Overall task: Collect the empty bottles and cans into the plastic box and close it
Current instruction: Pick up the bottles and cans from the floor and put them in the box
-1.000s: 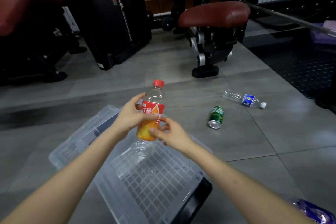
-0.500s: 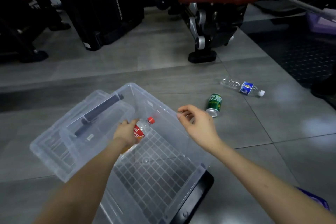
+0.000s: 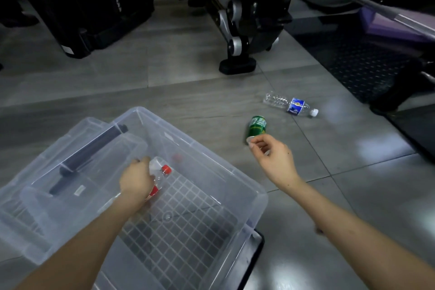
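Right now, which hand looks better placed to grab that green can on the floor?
The right hand, probably: it hovers empty right next to the green can, while the left hand is down inside the plastic box, gripping the red-capped bottle.

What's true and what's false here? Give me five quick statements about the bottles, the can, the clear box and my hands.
The green metal drink can lies on the grey tiled floor, outside the clear plastic box. True.
The clear plastic bottle with the blue label is in the box. False: it lies on the floor beyond the can.
The left hand holds the red-capped plastic bottle inside the box. True.
The box is shut. False: it is open, its clear lid with the dark handle lying beside it.
The right hand grips the blue-labelled bottle. False: it holds nothing, close to the can.
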Demonstrator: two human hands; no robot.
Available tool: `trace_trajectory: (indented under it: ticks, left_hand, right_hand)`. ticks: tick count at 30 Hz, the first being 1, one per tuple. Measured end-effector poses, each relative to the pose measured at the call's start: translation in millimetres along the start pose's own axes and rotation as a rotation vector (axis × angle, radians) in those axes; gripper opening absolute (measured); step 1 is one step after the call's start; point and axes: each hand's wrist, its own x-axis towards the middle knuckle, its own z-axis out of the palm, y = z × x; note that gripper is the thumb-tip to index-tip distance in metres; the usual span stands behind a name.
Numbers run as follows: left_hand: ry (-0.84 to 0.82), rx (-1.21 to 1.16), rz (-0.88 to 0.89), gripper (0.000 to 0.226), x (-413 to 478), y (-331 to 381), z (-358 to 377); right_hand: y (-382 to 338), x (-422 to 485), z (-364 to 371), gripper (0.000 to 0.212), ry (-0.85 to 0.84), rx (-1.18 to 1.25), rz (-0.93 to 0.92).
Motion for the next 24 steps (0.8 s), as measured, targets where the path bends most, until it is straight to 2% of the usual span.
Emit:
trace_trajectory:
  ticks: [3,5,9,12,18,19,23,24]
  left_hand:
    - [0.349,-0.111,0.055,0.026,-14.8,37.3,-50.4]
    - [0.520,-0.205,0.139,0.019,-25.6,66.6,-82.8]
    - [0.586,-0.378,0.346,0.015,-24.5,130.9,-114.0]
    - [0.499,-0.405,0.482,0.019,-7.1,187.9,-108.4]
    - [0.105,-0.278,0.551,0.034,34.3,294.0,-53.3]
    - [0.035,-0.248,0.552,0.035,38.3,307.0,-41.0]
    - [-0.197,-0.121,0.635,0.041,30.3,352.3,9.5]
    - [-0.236,-0.101,0.658,0.042,24.7,358.8,19.6]
  right_hand:
    - [22.8,11.9,-6.2,0.010,0.033,-0.031,0.114]
    - [34.9,20.7,-9.6,0.014,0.052,-0.037,0.184]
    - [55.0,37.0,-9.3,0.018,0.075,-0.014,0.257]
    - [77.8,48.4,-11.6,0.021,0.068,-0.048,0.298]
    - [148.6,60.2,-32.0,0.033,-0.023,-0.192,0.387]
    - [162.6,57.4,-42.9,0.038,-0.124,-0.257,0.409]
    - [217.0,11.1,-96.6,0.080,-0.788,-0.597,0.462]
    - [226.4,-3.1,-105.6,0.090,-0.866,-0.701,0.471]
